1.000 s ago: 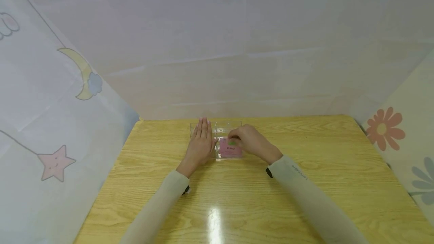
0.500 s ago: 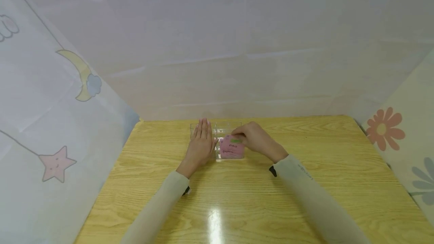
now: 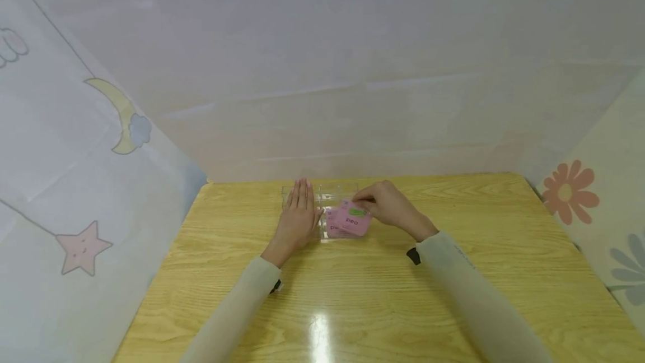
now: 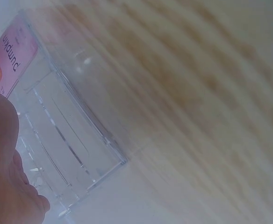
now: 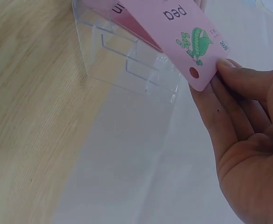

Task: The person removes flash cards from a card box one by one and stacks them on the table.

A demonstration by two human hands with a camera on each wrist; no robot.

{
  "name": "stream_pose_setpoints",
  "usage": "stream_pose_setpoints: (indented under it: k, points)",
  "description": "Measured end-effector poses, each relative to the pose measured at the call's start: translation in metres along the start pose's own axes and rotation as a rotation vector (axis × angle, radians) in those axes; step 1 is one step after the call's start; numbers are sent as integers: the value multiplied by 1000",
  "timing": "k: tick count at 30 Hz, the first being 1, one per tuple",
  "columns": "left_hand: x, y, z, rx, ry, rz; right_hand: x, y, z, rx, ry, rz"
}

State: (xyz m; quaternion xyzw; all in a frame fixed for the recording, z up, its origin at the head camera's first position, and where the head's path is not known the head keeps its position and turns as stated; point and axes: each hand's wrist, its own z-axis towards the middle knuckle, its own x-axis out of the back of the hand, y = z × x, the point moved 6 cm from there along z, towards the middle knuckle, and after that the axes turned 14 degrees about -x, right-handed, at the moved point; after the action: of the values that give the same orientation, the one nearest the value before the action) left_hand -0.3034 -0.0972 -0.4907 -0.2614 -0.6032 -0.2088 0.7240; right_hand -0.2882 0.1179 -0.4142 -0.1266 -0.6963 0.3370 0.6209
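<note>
A clear plastic compartment box [image 3: 330,196] stands at the table's far edge. My left hand [image 3: 298,218] rests on its left part with the fingers straight. In its right front compartment lies a pink flashcard marked "pumpkin" [image 4: 14,53]. Between thumb and fingers, my right hand [image 3: 388,206] pinches one corner of a second pink flashcard [image 5: 185,35], printed "pea" with a green pea pod and a round hole. That card is tilted and overlaps the pumpkin card and the box's right rim in the head view.
The light wooden table [image 3: 353,296] reaches to a pale sheet [image 3: 353,128] behind the box. Printed sheets with a moon [image 3: 118,108], a star [image 3: 84,246] and a flower [image 3: 569,192] hang at both sides.
My right hand has drawn the pea card up and to the right, uncovering part of the pumpkin card beneath. The left hand has stayed on the box.
</note>
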Motion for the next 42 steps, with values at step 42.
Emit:
stream_pose_setpoints:
  k: [42]
  points:
    - [-2,-2,0,2,22,16,12,81,-11,-158,-182,68]
